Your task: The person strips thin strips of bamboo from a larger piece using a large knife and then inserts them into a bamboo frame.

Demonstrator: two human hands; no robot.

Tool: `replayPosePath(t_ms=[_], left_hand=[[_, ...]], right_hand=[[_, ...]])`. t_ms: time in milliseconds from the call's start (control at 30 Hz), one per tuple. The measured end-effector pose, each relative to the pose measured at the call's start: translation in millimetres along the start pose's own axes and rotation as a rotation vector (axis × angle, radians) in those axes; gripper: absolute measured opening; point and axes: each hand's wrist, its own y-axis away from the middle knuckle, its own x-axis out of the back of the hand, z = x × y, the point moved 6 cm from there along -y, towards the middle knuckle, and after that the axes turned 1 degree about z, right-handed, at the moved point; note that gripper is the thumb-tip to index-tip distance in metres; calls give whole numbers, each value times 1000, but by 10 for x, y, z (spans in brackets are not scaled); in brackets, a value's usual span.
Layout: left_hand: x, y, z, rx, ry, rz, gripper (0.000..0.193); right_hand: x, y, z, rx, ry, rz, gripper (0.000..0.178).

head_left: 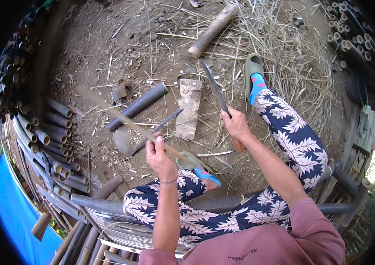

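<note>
My left hand is closed around a long pale bamboo strip, thumb on top. The strip slants from the upper left down toward my left foot, and its far end is smeared by motion. In my right hand is a machete, its dark blade pointing up and away, its brown wooden handle showing below my fist. Blade and strip are apart. Between my feet a flat weathered board lies on the ground, with a thin dark stick touching its left side.
A dark bamboo tube and a round stone lie to the left. A thick log rests farther off, beside scattered straw-like shavings. Stacked bamboo poles line the left side. I sit on a bamboo bench.
</note>
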Motion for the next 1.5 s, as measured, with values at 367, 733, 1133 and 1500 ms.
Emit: replayPosePath(t_ms=[367, 733, 1133, 1500], left_hand=[[-430, -807, -620, -357, -659, -93, 16], [-534, -903, -826, -392, -695, -101, 12], [-511, -348, -545, -324, -503, -121, 17], [332, 1820, 513, 868, 439, -798, 36]], right_hand=[[-807, -520, 420, 186, 436, -110, 19], [-1074, -742, 51, 556, 255, -62, 19], [-1052, -585, 66, -250, -369, -110, 32], [178, 243, -1438, 34, -342, -81, 31]])
